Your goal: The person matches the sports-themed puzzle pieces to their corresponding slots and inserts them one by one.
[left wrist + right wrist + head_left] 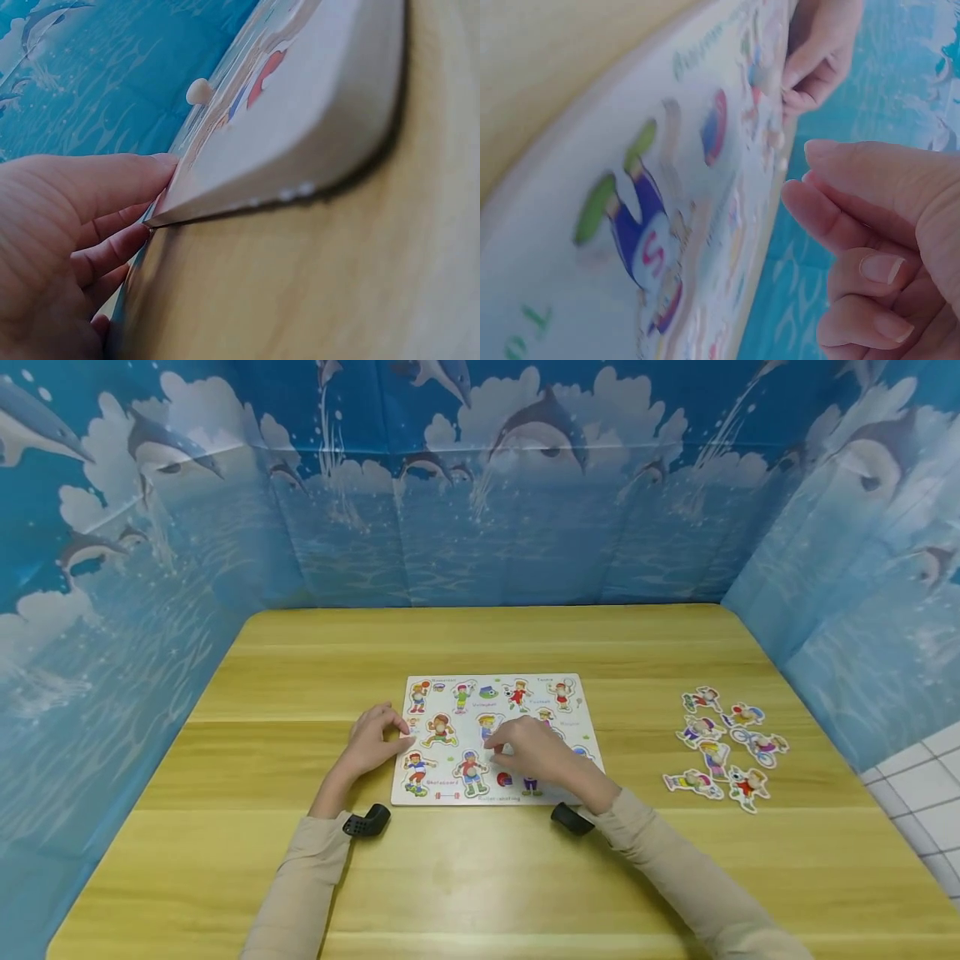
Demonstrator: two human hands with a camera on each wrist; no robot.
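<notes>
A white puzzle board (495,677) with cartoon sports figures lies flat in the middle of the wooden table. My left hand (371,742) is at the board's left edge; in the left wrist view its fingertips (154,169) press against the side of the board (330,127). My right hand (536,752) hovers over the lower middle of the board, its fingertips near a boy figure. In the right wrist view its fingers (840,217) are loosely curled just above the board (592,135) with nothing between them. A small white peg (199,91) sticks up from one piece.
Several loose cut-out figure pieces (723,747) lie in a cluster on the table (480,877) to the right of the board. A blue dolphin-print backdrop (480,485) walls in the table at the back and both sides. White tiled floor (922,793) shows at far right.
</notes>
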